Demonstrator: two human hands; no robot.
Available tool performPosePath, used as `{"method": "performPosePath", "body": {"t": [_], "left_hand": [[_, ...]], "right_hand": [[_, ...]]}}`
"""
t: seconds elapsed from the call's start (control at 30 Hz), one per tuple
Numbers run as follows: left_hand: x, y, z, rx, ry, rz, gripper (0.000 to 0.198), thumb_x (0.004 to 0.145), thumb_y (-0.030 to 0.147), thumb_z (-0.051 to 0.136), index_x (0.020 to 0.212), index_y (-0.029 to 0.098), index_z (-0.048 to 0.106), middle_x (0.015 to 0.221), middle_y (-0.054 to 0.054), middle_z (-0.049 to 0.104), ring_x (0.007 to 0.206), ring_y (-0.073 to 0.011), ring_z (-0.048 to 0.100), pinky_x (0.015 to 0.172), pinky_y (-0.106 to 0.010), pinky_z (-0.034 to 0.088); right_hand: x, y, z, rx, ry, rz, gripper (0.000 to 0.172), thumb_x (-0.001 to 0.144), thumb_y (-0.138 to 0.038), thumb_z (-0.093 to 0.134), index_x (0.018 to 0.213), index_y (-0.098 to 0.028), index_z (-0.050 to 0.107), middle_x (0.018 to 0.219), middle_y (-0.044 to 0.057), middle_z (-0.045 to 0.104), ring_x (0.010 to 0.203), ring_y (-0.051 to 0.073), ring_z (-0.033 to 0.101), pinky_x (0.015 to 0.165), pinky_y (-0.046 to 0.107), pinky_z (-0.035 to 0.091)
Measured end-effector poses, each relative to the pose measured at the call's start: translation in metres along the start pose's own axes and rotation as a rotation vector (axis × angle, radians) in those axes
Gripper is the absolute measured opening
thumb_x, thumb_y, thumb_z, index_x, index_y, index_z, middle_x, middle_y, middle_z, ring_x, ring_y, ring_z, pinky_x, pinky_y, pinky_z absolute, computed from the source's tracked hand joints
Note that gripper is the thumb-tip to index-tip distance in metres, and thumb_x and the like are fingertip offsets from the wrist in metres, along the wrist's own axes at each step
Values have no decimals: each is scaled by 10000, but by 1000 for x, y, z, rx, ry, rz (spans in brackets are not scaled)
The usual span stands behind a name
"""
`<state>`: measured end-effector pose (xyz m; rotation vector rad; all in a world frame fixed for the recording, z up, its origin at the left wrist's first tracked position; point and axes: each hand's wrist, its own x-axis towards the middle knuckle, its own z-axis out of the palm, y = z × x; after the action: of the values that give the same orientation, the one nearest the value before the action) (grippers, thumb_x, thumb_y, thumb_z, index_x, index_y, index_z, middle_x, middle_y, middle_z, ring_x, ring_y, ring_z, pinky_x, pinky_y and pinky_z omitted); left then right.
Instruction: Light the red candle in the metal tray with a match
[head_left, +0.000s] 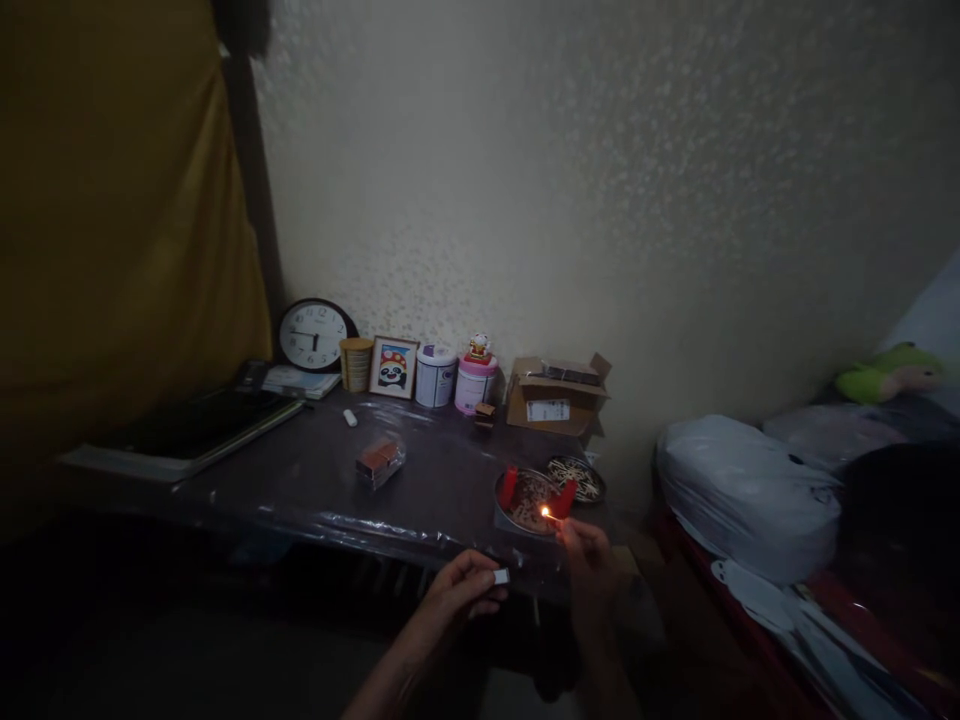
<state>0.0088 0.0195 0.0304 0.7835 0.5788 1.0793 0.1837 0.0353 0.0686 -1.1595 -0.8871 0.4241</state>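
A burning match point(548, 514) is pinched between the fingertips of my right hand point(589, 555), its flame at the left end. My left hand point(466, 585) is closed around a small matchbox point(501, 577), mostly hidden by the fingers, with its pale end showing. Just beyond the flame is a round tray point(501, 513) strewn with small bits. Two red candles point(509, 484) stand in it, the right one close to the match and partly tilted in view. Behind, a second round dish point(598, 485) holds many matchsticks point(571, 474).
A plastic-wrapped pack of matchboxes point(380, 461) lies mid-table, a small white object point(350, 418) behind it. Along the wall stand a clock point(315, 335), a panda picture point(394, 368), tins point(436, 377) and an open cardboard box point(555, 398). Bags point(742, 490) are piled at right.
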Motion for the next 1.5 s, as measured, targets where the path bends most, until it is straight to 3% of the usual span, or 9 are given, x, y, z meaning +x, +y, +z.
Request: {"method": "performPosePath", "body": {"t": [0.3,0.63,1.07,1.5], "left_hand": [[3,-6,-1,-6,-42,10,172,680,282,692,775,153,628,770,-26,651,737,-158,619,682,-263,441],[4,-6,-4,-3,-53,17,151,696,272,677,783,157,632,789,-35,671,738,-160,623,684,-271,437],[4,-3,-2,-25,-45,13,200,665,303,705,776,155,628,771,-28,657,724,-156,624,664,-262,444],[6,-2,0,-31,-16,-8,265,603,344,747,740,157,620,714,-18,649,692,-159,624,643,-268,439]], "right_hand": [[9,0,8,3,-62,68,209,590,-369,681,690,-197,613,639,4,683,619,180,643,579,273,502],[21,2,32,115,-87,-27,257,580,-389,705,680,-170,615,587,9,655,533,159,609,514,267,480],[34,1,51,121,-139,-7,305,568,-424,714,686,-159,620,579,2,634,539,140,580,557,276,478],[39,9,58,93,-165,-10,301,595,-408,693,730,-152,612,614,-4,618,575,143,563,566,269,456]]}}
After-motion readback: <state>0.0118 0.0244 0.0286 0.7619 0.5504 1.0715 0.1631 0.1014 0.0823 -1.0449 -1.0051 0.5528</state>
